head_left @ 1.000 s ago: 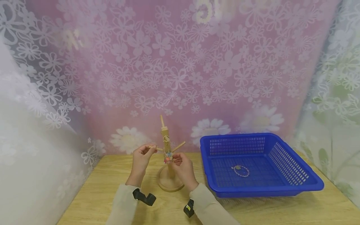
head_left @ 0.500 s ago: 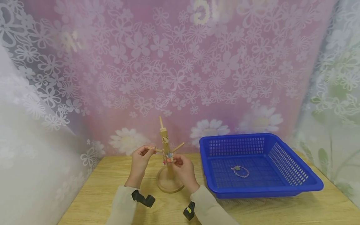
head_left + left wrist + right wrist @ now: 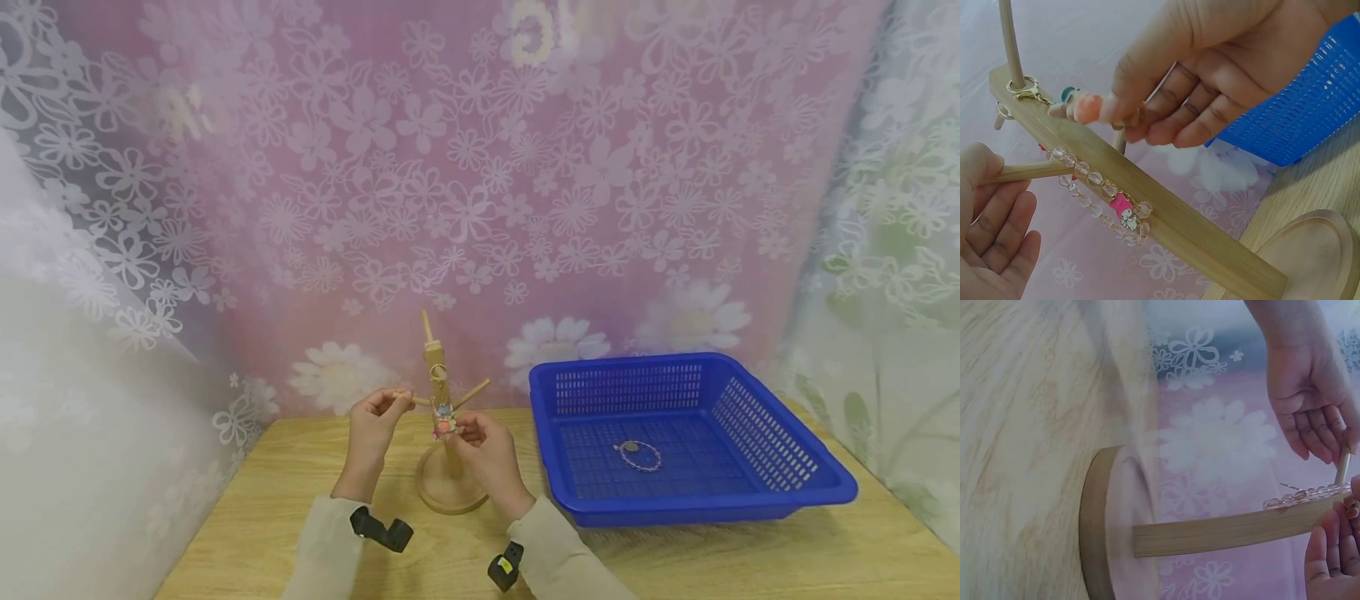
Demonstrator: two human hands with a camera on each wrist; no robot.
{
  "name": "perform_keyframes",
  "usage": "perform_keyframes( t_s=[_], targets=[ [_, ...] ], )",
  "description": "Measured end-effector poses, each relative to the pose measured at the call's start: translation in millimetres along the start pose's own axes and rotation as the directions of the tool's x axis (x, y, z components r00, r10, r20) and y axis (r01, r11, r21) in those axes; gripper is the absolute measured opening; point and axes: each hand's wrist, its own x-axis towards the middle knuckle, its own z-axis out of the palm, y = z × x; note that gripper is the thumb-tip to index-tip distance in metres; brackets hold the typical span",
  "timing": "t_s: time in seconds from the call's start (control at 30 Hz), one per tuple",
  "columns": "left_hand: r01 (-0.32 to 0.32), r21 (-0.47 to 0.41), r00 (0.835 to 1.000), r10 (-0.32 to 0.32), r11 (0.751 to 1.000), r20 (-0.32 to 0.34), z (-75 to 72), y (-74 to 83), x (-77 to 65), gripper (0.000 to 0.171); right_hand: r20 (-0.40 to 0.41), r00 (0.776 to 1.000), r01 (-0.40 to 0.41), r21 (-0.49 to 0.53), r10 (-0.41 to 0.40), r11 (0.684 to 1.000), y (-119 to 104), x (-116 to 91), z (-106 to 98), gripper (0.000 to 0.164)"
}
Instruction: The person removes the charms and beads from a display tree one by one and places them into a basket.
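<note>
A wooden jewelry stand (image 3: 438, 358) with side pegs rises from a round base. My left hand (image 3: 371, 433) pinches the tip of its left peg (image 3: 1035, 172) between thumb and finger. On that peg hangs a bracelet of clear pink beads (image 3: 1082, 167) with a pink cartoon charm (image 3: 1124, 209). My right hand (image 3: 487, 458) pinches a small keychain charm (image 3: 1088, 107), orange and green, in front of the post. A gold clasp (image 3: 1034, 94) leads from it toward a ring (image 3: 1027, 84) around the upper peg. Fingers partly hide the charm.
A blue plastic basket (image 3: 697, 506) stands on the wooden table (image 3: 240, 517) at the right, with a beaded bracelet (image 3: 641, 456) inside. A second gold ring (image 3: 1004, 111) hangs on another peg. Flowered pink curtain (image 3: 465, 167) closes off the back.
The charm in my right fingers has turned and shifted slightly, first right, then back left and down. My left hand keeps its pinch on the peg.
</note>
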Motion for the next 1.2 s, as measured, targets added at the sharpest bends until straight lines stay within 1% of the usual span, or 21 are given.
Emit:
perform_keyframes(
  t_s=[0.1,0.17,0.27,0.33,0.4,0.47,0.53,0.57,0.63,0.7,0.83,0.87,0.93,1.0,1.1,1.13,1.2],
  targets=[
    [0.004,0.023,1.000,-0.004,1.000,0.004,-0.1,-0.3,0.5,0.013,0.005,1.000,-0.026,0.005,0.026,1.000,-6,-1,-2,0.016],
    [0.007,0.018,1.000,-0.007,1.000,0.002,0.0,-0.6,0.8,0.012,0.008,0.999,-0.045,0.015,0.045,0.999,-8,-2,-2,0.016],
    [0.004,0.008,1.000,-0.004,1.000,0.002,-0.4,-1.1,-0.3,0.012,0.014,0.999,-0.048,0.024,0.048,0.999,-10,-3,-2,0.017],
    [0.007,-0.001,1.000,-0.007,1.000,0.004,-0.3,2.4,-2.3,0.012,0.017,0.999,-0.042,0.031,0.042,0.999,-10,-3,-2,0.017],
    [0.017,-0.003,1.000,-0.017,1.000,0.009,-0.1,4.6,-3.2,0.014,0.014,0.999,-0.040,0.036,0.040,0.999,-2,-1,-1,0.018],
    [0.030,-0.003,0.999,-0.030,1.000,0.014,0.9,11.4,-5.8,0.015,0.012,0.999,-0.038,0.040,0.037,0.998,5,1,0,0.020],
    [0.027,-0.003,0.999,-0.027,1.000,0.021,1.6,14.7,-7.0,0.018,0.009,1.000,-0.025,0.047,0.024,0.999,12,3,0,0.022],
    [0.026,-0.003,0.999,-0.026,1.000,0.025,2.2,17.5,-8.2,0.018,0.007,1.000,-0.022,0.049,0.022,0.999,14,3,0,0.022],
    [0.022,-0.006,0.999,-0.022,1.000,0.026,3.1,20.4,-9.6,0.017,0.009,1.000,-0.010,0.054,0.010,0.998,9,3,-1,0.022],
    [0.022,-0.017,1.000,-0.021,1.000,0.022,2.7,15.8,-7.5,0.016,0.010,1.000,-0.011,0.055,0.010,0.998,2,2,-2,0.020],
    [0.025,-0.022,1.000,-0.024,0.999,0.005,0.8,3.0,-1.9,0.015,0.023,1.000,-0.015,0.055,0.014,0.998,-21,-2,-6,0.017],
    [0.021,-0.019,1.000,-0.021,1.000,0.002,0.5,1.3,-1.5,0.015,0.026,0.999,-0.023,0.056,0.022,0.998,-26,-3,-7,0.017],
    [0.011,-0.008,1.000,-0.011,1.000,-0.003,0.1,-0.9,-1.0,0.015,0.032,0.999,-0.015,0.054,0.013,0.998,-34,-4,-8,0.016],
    [0.001,-0.003,1.000,-0.001,1.000,-0.007,0.0,-2.4,-0.6,0.015,0.032,0.999,-0.020,0.051,0.018,0.999,-33,-2,-9,0.017],
    [-0.003,0.002,1.000,0.003,1.000,-0.007,0.5,-2.9,-0.3,0.013,0.028,1.000,0.001,0.042,-0.002,0.999,-26,2,-10,0.018],
    [-0.002,0.000,1.000,0.002,1.000,-0.008,0.7,-2.9,-0.2,0.012,0.027,1.000,-0.004,0.041,0.003,0.999,-24,4,-10,0.019],
    [0.000,0.001,1.000,0.000,1.000,-0.008,1.0,-3.0,-0.1,0.010,0.022,1.000,0.011,0.041,-0.011,0.999,-23,5,-11,0.020]
  ],
)
